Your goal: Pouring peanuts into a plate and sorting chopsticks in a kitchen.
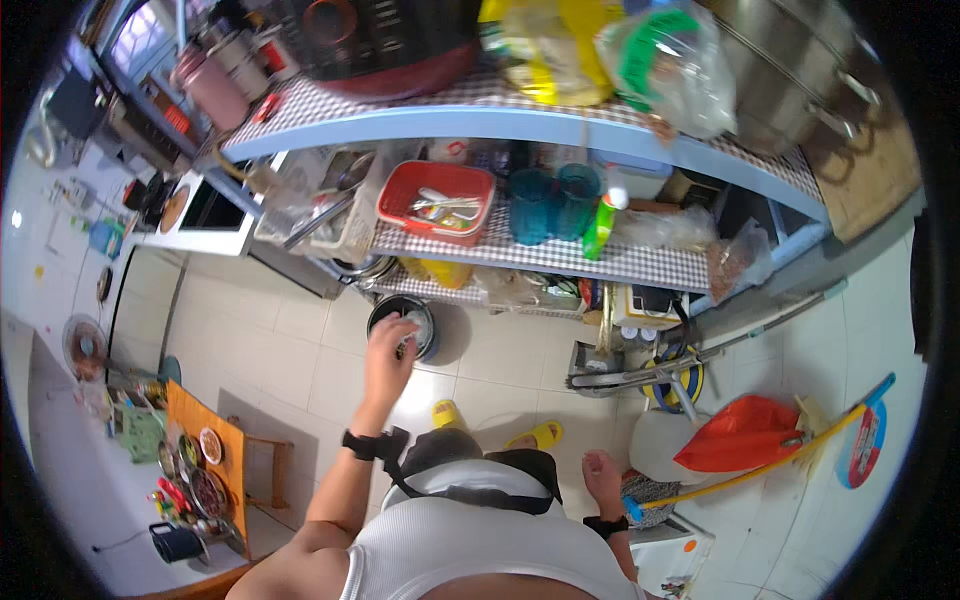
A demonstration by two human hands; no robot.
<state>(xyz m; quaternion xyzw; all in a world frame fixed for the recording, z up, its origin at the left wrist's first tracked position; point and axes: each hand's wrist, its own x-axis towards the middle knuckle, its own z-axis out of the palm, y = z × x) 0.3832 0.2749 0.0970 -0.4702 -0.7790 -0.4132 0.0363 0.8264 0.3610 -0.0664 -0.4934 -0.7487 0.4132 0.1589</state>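
My left hand [391,345] reaches out above a dark waste bin [437,330] on the tiled floor. Its thumb and fingers are bent and stand apart, with nothing visible between them. Clear plastic [421,326] shows inside the bin beyond the fingers; the hand hides part of the contents. At my right side hangs my right hand [601,474], loosely curled, and I see nothing in it. A squeegee-like blue head of a yellow-handled tool [709,491] lies just to the right of that hand.
Ahead runs a blue-framed shelf [480,124] holding a red basket [390,199], teal cups [530,214] and a spray bottle [600,229]. On the right are a dustpan [592,358], a mop [720,349] and a red bag [742,435]. A wooden table [232,480] with bowls stands left.
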